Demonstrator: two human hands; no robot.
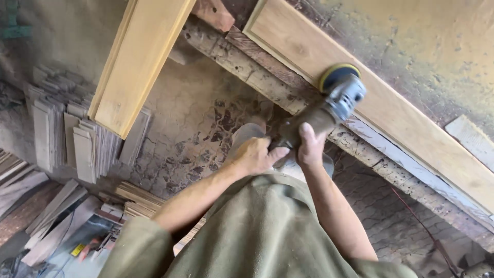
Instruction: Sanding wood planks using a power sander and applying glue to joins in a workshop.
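Both my hands grip the angle grinder (329,105): left hand (256,154) at its rear, right hand (310,149) on the body, its yellow-rimmed disc (335,73) against the wooden panel (406,118) at upper right.

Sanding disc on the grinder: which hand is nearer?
Right. The right hand grips the grinder body just behind the sanding disc; the left hand holds the rear end, farther back.

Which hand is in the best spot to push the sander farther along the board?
Right. The right hand grips the sander body nearest its disc on the wooden board; the left hand holds the rear end.
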